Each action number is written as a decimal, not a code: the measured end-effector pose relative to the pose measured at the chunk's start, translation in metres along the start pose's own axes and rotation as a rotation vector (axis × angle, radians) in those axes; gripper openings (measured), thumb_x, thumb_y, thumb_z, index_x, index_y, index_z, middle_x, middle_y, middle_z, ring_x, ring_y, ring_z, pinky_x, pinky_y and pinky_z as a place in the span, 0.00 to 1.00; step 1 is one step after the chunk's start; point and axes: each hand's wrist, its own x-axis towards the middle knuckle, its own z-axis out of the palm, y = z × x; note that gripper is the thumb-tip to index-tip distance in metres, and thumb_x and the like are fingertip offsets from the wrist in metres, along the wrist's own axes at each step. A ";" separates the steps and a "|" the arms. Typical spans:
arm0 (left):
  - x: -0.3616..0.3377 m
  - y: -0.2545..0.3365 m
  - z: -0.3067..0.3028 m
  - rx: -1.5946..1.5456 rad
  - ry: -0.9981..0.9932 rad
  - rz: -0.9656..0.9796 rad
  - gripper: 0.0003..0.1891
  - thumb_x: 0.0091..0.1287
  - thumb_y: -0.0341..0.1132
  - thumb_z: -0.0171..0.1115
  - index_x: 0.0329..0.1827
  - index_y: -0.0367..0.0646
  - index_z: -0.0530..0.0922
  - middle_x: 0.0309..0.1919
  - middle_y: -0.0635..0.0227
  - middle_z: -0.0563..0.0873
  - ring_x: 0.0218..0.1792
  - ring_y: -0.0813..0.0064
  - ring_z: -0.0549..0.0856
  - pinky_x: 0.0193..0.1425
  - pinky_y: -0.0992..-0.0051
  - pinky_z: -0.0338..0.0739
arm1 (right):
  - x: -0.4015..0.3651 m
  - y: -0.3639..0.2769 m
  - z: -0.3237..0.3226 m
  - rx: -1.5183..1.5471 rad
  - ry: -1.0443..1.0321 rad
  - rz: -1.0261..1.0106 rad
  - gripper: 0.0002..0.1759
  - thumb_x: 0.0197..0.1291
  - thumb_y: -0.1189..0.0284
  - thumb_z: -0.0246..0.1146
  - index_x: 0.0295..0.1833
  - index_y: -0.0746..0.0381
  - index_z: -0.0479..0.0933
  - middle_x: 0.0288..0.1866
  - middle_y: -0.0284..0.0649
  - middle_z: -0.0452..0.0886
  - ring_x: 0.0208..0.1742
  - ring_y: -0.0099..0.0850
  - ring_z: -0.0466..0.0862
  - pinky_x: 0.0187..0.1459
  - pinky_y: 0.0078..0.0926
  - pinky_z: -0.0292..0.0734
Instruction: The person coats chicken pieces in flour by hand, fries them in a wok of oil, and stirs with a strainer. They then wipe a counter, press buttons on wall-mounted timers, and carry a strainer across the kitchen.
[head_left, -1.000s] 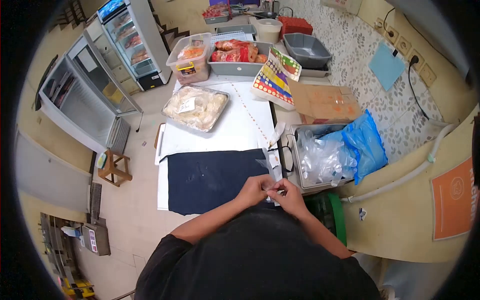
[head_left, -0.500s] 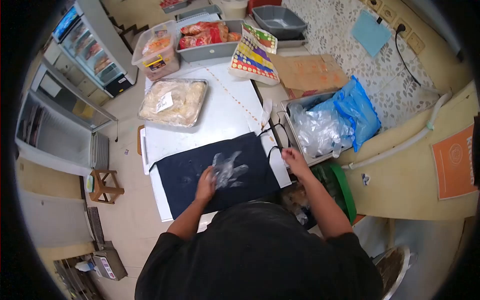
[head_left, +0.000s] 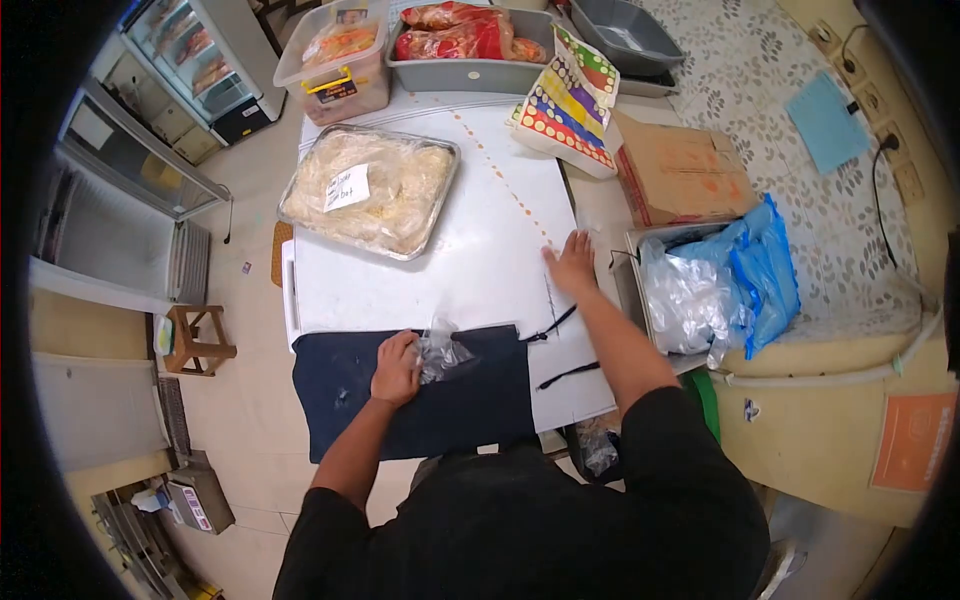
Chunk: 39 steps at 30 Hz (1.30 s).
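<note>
My left hand (head_left: 398, 366) is closed on a clear plastic glove (head_left: 441, 352), crumpled over the dark navy apron (head_left: 460, 410). The apron lies along the front of the white table (head_left: 480, 270), its black strings (head_left: 555, 325) trailing to the right. My right hand (head_left: 573, 266), fingers stretched out, is over the table's right edge, close to a whitish translucent piece of plastic (head_left: 592, 222). Further back sits a metal tray (head_left: 368, 190) of pale, breaded-looking food under plastic film, with a handwritten label on it.
On the right, a metal tray (head_left: 635, 300) holds clear bags (head_left: 692, 305) and a blue bag (head_left: 765, 290). Behind it is a cardboard box (head_left: 685, 178). A dotted packet (head_left: 572, 110), a grey tub (head_left: 470, 75) and a clear lidded container (head_left: 330, 70) line the back.
My right hand has moved forward from beside the apron's strings to the table's right edge. The apron's far edge now lies closer to my body. My left hand still holds the glove.
</note>
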 end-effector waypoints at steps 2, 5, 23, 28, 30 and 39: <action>0.007 0.001 -0.002 -0.009 0.020 0.017 0.13 0.60 0.29 0.62 0.48 0.37 0.76 0.57 0.55 0.78 0.64 0.52 0.76 0.67 0.54 0.66 | -0.016 -0.017 0.023 -0.075 0.110 -0.088 0.48 0.71 0.47 0.51 0.78 0.75 0.46 0.82 0.64 0.41 0.84 0.53 0.40 0.79 0.51 0.37; 0.006 -0.004 0.001 -0.043 0.005 -0.010 0.12 0.59 0.28 0.62 0.45 0.38 0.76 0.57 0.55 0.78 0.65 0.53 0.75 0.67 0.54 0.66 | -0.042 -0.049 0.033 0.059 0.130 -0.243 0.45 0.72 0.51 0.51 0.77 0.76 0.47 0.81 0.65 0.43 0.83 0.55 0.42 0.80 0.50 0.38; 0.011 -0.018 0.006 -0.037 -0.099 -0.072 0.15 0.57 0.31 0.64 0.46 0.38 0.78 0.59 0.58 0.78 0.65 0.55 0.75 0.67 0.53 0.66 | 0.137 -0.066 0.008 -0.258 0.263 -0.456 0.37 0.61 0.74 0.51 0.75 0.77 0.54 0.78 0.62 0.56 0.82 0.50 0.53 0.80 0.46 0.43; 0.012 -0.015 0.001 -0.028 -0.159 -0.087 0.13 0.57 0.32 0.63 0.45 0.39 0.79 0.59 0.59 0.78 0.65 0.56 0.75 0.67 0.53 0.67 | 0.227 -0.152 0.030 -0.182 0.314 -0.585 0.33 0.65 0.73 0.47 0.74 0.75 0.58 0.78 0.59 0.59 0.81 0.47 0.55 0.80 0.44 0.45; 0.013 -0.018 0.001 -0.028 -0.165 -0.098 0.12 0.57 0.33 0.63 0.44 0.39 0.79 0.59 0.59 0.79 0.65 0.57 0.75 0.67 0.53 0.67 | 0.221 -0.160 0.029 -0.228 0.274 -0.679 0.32 0.66 0.73 0.47 0.74 0.74 0.59 0.78 0.58 0.59 0.81 0.45 0.55 0.80 0.45 0.47; 0.010 -0.025 0.004 -0.032 -0.174 -0.099 0.11 0.57 0.34 0.65 0.43 0.43 0.80 0.60 0.62 0.80 0.66 0.60 0.75 0.68 0.55 0.68 | 0.125 -0.099 -0.013 -0.356 0.065 -0.765 0.31 0.67 0.74 0.52 0.75 0.71 0.59 0.77 0.56 0.61 0.79 0.46 0.60 0.78 0.46 0.53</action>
